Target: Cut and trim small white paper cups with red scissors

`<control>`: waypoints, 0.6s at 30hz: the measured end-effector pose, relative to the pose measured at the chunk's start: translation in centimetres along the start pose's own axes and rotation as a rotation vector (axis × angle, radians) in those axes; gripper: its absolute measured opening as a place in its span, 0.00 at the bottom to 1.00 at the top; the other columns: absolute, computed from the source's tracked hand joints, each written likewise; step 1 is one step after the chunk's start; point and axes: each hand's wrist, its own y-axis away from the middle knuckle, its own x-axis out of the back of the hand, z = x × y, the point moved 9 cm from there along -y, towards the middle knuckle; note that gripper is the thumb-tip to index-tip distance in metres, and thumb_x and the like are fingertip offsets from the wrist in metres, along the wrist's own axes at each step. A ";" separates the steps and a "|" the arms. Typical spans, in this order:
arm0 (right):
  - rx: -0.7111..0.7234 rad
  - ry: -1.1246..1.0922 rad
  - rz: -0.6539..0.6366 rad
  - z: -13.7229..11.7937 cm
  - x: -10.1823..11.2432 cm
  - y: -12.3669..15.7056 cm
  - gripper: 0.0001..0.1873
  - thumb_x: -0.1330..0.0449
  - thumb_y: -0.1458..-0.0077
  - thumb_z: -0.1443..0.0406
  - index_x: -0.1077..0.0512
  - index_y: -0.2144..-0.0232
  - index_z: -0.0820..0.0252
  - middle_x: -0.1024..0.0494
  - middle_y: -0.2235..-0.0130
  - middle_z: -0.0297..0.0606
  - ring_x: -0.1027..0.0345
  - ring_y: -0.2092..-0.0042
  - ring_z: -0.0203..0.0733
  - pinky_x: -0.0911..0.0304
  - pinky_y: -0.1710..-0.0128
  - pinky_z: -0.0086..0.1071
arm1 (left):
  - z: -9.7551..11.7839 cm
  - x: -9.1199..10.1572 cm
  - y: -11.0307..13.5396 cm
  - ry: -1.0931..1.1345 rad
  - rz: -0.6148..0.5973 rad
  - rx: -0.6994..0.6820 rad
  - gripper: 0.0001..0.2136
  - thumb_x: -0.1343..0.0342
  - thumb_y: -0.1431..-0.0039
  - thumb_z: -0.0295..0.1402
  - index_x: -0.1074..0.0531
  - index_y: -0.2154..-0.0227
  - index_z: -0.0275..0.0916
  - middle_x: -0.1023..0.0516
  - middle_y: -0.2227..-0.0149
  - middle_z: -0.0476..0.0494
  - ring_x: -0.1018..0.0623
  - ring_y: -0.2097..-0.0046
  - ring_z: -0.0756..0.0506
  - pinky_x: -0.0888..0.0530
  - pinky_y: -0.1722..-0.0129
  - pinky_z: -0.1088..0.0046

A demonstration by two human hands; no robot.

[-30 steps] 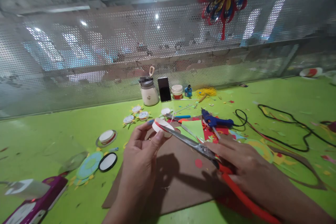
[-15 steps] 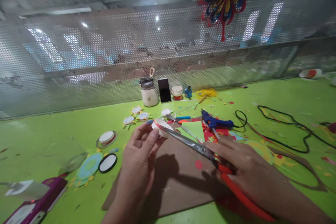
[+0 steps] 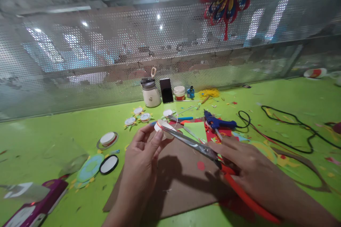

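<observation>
Firstly: left hand (image 3: 142, 158), pinching one white piece (image 3: 157, 127) (red-striped, curved) above the brown board (image 3: 183, 193). Item: right hand (image 3: 246, 161), gripping red-handled scissors (image 3: 195, 144), tips at the piece. Item: glue gun (image 3: 221, 123), blue, black-corded, lying beyond the right hand.

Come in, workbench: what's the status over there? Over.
Left hand pinching red-striped white piece. Right hand gripping red-handled scissors, blade tips at the piece. Blue glue gun lying beyond, apparently not in the way.
</observation>
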 end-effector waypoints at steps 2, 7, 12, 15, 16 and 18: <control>0.000 0.004 -0.010 0.0 0.0 -0.1 0.20 0.46 0.55 0.73 0.22 0.61 0.58 0.19 0.68 0.43 0.25 0.69 0.48 0.27 0.72 0.37 | 0.0 -0.2 0.0 0.009 -0.006 0.004 0.10 0.33 0.48 0.30 0.23 0.62 0.36 0.18 0.59 0.44 0.19 0.59 0.46 0.21 0.55 0.68; 0.003 -0.001 -0.001 -0.1 0.2 -0.2 0.21 0.47 0.57 0.74 0.22 0.61 0.58 0.19 0.68 0.42 0.24 0.70 0.46 0.27 0.72 0.35 | 0.1 -0.5 0.0 0.033 -0.023 0.013 0.08 0.33 0.47 0.29 0.23 0.64 0.35 0.18 0.62 0.44 0.19 0.61 0.47 0.21 0.56 0.67; 0.014 -0.006 0.003 -0.2 0.2 -0.2 0.23 0.48 0.58 0.75 0.22 0.61 0.58 0.19 0.68 0.43 0.24 0.69 0.46 0.27 0.72 0.35 | 0.0 -0.5 0.0 0.061 -0.026 0.011 0.07 0.34 0.47 0.27 0.23 0.65 0.36 0.17 0.62 0.45 0.19 0.61 0.47 0.20 0.57 0.68; 0.020 -0.011 -0.004 -0.1 0.1 -0.2 0.23 0.48 0.56 0.74 0.22 0.59 0.59 0.19 0.66 0.45 0.23 0.68 0.48 0.26 0.71 0.39 | 0.0 -0.4 0.0 0.048 -0.029 0.013 0.07 0.34 0.47 0.28 0.23 0.65 0.36 0.17 0.63 0.45 0.18 0.61 0.47 0.21 0.57 0.68; 0.023 -0.013 -0.002 -0.1 0.1 -0.2 0.23 0.48 0.56 0.74 0.22 0.59 0.60 0.19 0.66 0.46 0.23 0.69 0.48 0.25 0.71 0.39 | 0.0 -0.4 0.0 0.039 -0.029 0.010 0.07 0.34 0.47 0.29 0.23 0.64 0.36 0.17 0.62 0.45 0.18 0.61 0.47 0.21 0.56 0.68; 0.029 -0.019 -0.002 -0.2 0.1 -0.2 0.23 0.48 0.55 0.74 0.22 0.59 0.62 0.19 0.67 0.47 0.24 0.69 0.49 0.25 0.72 0.40 | 0.1 -0.3 0.0 0.016 -0.024 -0.005 0.09 0.33 0.47 0.29 0.23 0.63 0.36 0.17 0.60 0.45 0.19 0.59 0.47 0.21 0.55 0.70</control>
